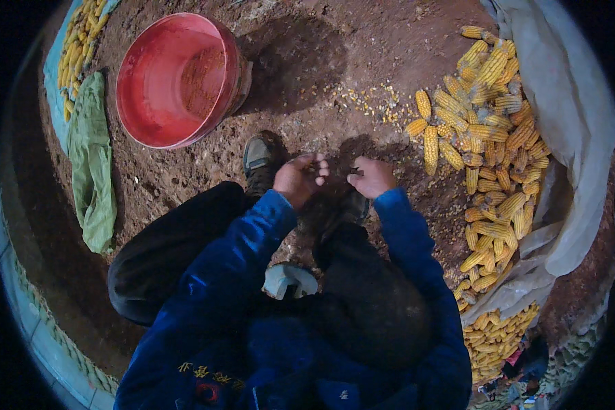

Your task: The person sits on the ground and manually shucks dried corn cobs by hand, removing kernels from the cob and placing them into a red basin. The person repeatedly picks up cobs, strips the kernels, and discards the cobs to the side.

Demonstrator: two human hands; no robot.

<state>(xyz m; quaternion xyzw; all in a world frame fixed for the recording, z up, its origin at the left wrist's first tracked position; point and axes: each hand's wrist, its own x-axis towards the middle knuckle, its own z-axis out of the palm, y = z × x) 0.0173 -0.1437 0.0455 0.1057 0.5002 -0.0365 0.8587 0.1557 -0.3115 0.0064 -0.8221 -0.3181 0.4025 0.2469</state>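
Note:
My left hand [300, 177] is palm up over the ground between my feet, its fingers curled inward. Small bits, perhaps corn kernels, seem to lie in that palm, but they are too small to make out. Just to its right, my right hand [373, 177] has its thumb and fingers drawn together; whatever is between them is hidden. The two hands are a short gap apart. Loose corn kernels [371, 102] are scattered on the soil ahead of the right hand. Beyond it, to the right, lies a heap of yellow corn cobs [487, 133].
A red plastic bucket [151, 82] tilts at the upper left, with kernels inside. A green woven sack [89, 169] lies flat beside more cobs [79, 46]. Pale sheeting [576, 128] borders the right heap. A pale blue-grey object [292, 279] shows between my legs.

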